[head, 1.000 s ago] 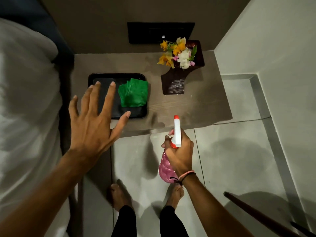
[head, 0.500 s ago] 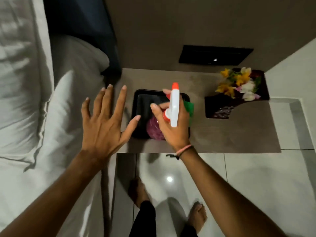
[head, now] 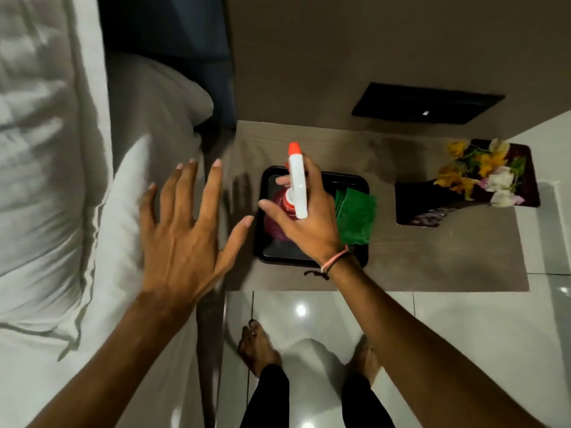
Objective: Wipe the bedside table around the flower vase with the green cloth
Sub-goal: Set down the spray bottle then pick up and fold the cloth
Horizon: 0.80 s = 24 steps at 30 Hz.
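The folded green cloth (head: pixel 355 216) lies on the right side of a black tray (head: pixel 346 177) on the brown bedside table (head: pixel 432 261). A dark vase with yellow, white and pink flowers (head: pixel 475 177) stands at the table's right end. My right hand (head: pixel 304 217) grips a pink spray bottle (head: pixel 296 180) with a white head and orange nozzle, held over the tray's left half, just left of the cloth. My left hand (head: pixel 185 236) hovers with fingers spread over the table's left edge and the bed, holding nothing.
A white pillow and bedding (head: pixel 77 196) fill the left. A black wall panel (head: pixel 426 103) sits above the table. Glossy white floor tiles (head: pixel 463 329) lie in front, with my bare feet (head: pixel 256 347) near the table's front edge.
My right hand carried the spray bottle up from over the floor to above the tray. The view shifted left, so the table and vase now sit further right. My left hand stays spread.
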Motion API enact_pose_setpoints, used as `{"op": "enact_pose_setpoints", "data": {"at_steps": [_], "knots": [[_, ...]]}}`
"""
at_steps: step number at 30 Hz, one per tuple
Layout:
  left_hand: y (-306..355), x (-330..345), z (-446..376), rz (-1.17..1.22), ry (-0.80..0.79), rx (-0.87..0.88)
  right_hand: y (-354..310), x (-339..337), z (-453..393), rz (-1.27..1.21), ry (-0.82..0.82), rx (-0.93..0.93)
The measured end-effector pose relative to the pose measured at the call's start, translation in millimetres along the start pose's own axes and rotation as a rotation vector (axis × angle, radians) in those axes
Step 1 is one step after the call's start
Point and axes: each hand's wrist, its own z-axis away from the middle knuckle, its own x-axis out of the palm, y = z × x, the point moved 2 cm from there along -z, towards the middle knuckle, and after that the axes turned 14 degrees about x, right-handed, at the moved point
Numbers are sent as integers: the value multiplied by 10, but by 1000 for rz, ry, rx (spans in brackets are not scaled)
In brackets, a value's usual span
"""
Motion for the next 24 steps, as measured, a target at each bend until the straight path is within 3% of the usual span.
{"op": "enact_pose_setpoints", "data": {"at_steps": [4,8,11,20,24], "knots": [[454,122,250,238,49,-58,367,-388,280,92,32,62],[1160,526,268,711,-99,-196,814,-874,515,211,244,142],[1595,852,2,979,-163,-380,1060,-1111,491,311,276,254],[1971,1305,-650,752,-58,-647,1341,-1344,95,54,219,445],[1962,1387,-681,791,33,-757,1363,-1380,31,9,180,445]]}}
